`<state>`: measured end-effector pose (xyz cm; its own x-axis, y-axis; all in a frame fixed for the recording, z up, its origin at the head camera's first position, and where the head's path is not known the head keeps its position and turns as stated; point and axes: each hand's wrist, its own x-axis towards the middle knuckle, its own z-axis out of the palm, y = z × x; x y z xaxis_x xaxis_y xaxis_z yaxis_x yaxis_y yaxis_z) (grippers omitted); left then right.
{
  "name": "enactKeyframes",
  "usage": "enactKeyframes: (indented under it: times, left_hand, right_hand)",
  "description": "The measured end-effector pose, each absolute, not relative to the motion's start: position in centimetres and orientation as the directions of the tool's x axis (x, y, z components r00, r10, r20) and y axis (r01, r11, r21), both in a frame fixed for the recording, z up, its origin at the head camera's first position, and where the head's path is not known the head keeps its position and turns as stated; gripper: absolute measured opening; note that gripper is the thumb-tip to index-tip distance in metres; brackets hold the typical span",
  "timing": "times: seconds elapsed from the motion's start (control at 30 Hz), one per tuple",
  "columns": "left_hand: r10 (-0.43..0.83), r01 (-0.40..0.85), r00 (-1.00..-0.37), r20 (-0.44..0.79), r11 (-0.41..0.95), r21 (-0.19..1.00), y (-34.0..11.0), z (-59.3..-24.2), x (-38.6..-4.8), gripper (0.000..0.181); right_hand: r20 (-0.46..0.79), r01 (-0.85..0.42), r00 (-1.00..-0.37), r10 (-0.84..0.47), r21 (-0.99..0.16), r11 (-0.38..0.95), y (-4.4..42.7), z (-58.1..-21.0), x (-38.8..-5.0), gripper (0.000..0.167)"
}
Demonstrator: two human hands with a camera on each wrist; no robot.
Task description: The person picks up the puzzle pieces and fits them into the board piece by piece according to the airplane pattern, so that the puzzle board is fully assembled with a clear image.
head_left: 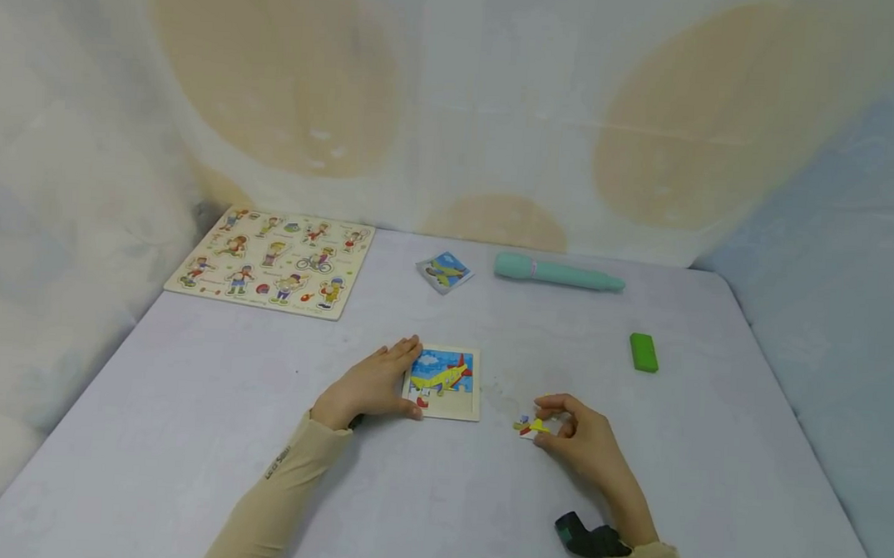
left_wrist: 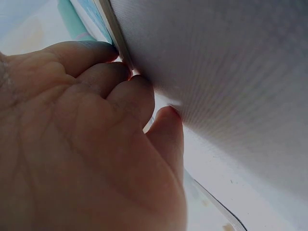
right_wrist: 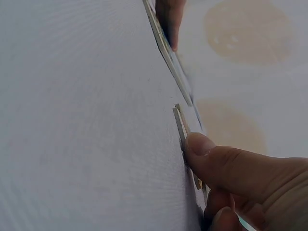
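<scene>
A small square jigsaw board (head_left: pixel 454 407) with a wooden rim lies mid-table, part of its yellow airplane picture filled in and its lower right bare. My left hand (head_left: pixel 375 382) rests at its left side, fingers near the upper corner and thumb by the lower one; in the left wrist view, fingertips touch the board's edge (left_wrist: pixel 115 36). To the right, my right hand (head_left: pixel 588 442) pinches a yellow, red and white puzzle piece (head_left: pixel 538 425) between thumb and fingers, low over the table. Overlapping thin pieces (right_wrist: pixel 180 124) show by the thumb in the right wrist view; their number is unclear.
Behind lie a small airplane picture card (head_left: pixel 445 272) and a teal pen-shaped object (head_left: pixel 567 275). A larger wooden puzzle board (head_left: pixel 268 263) with sports figures lies back left. At the right is a green block (head_left: pixel 643 352). Patterned cloth hangs around the table.
</scene>
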<state>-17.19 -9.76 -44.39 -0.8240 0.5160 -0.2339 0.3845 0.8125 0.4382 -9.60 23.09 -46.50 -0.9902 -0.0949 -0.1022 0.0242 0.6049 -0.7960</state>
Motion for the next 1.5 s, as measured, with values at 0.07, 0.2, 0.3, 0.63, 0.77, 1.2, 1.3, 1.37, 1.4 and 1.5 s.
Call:
enactKeyframes:
  times: [0.07, 0.2, 0.3, 0.63, 0.77, 1.2, 1.3, 1.37, 1.4, 1.5]
  left_hand:
    - [0.518, 0.387, -0.824, -0.229, 0.811, 0.439, -9.78, -44.39, -17.20, 0.106]
    - [0.518, 0.385, -0.823, -0.233, 0.810, 0.442, -9.81, -44.44, -17.22, 0.106]
    - [0.516, 0.381, -0.823, -0.235, 0.811, 0.445, -9.83, -44.50, -17.19, 0.106]
    - [0.519, 0.382, -0.823, -0.230, 0.805, 0.454, -9.93, -44.59, -16.97, 0.105]
    - [0.518, 0.382, -0.825, -0.225, 0.805, 0.454, -9.94, -44.64, -16.97, 0.105]
    - [0.521, 0.382, -0.824, -0.224, 0.802, 0.459, -9.96, -44.54, -17.07, 0.105]
    - [0.522, 0.386, -0.823, -0.222, 0.802, 0.456, -9.97, -44.49, -17.12, 0.105]
    - [0.524, 0.388, -0.822, -0.223, 0.802, 0.455, -9.94, -44.43, -17.11, 0.105]
    - [0.524, 0.388, -0.822, -0.223, 0.801, 0.456, -9.93, -44.41, -17.10, 0.105]
    - [0.525, 0.384, -0.820, -0.228, 0.800, 0.460, -9.89, -44.39, -17.08, 0.105]
  right_hand:
    - [-0.098, 0.017, -0.990, -0.101, -0.796, 0.605, 23.03, -46.41, -9.66, 0.041]
    - [-0.098, 0.007, -0.988, -0.116, -0.795, 0.607, 22.88, -46.34, -9.70, 0.038]
    - [-0.108, 0.013, -0.987, -0.122, -0.798, 0.602, 22.74, -46.45, -9.67, 0.036]
    - [-0.157, 0.107, -0.987, -0.030, -0.789, 0.605, 22.39, -47.10, -9.73, 0.022]
    - [-0.202, 0.165, -0.979, -0.018, -0.845, 0.509, 22.56, -47.23, -9.89, 0.019]
    - [-0.208, 0.184, -0.978, -0.034, -0.923, 0.337, 22.92, -46.64, -10.00, 0.036]
    - [-0.196, 0.174, -0.980, -0.034, -0.929, 0.327, 22.98, -46.74, -10.02, 0.034]
    - [-0.184, 0.162, -0.982, -0.036, -0.929, 0.331, 23.01, -46.83, -10.03, 0.033]
    - [-0.180, 0.159, -0.983, -0.032, -0.929, 0.334, 23.01, -46.85, -10.02, 0.032]
    - [-0.171, 0.156, -0.985, -0.016, -0.927, 0.340, 22.98, -46.85, -10.03, 0.032]
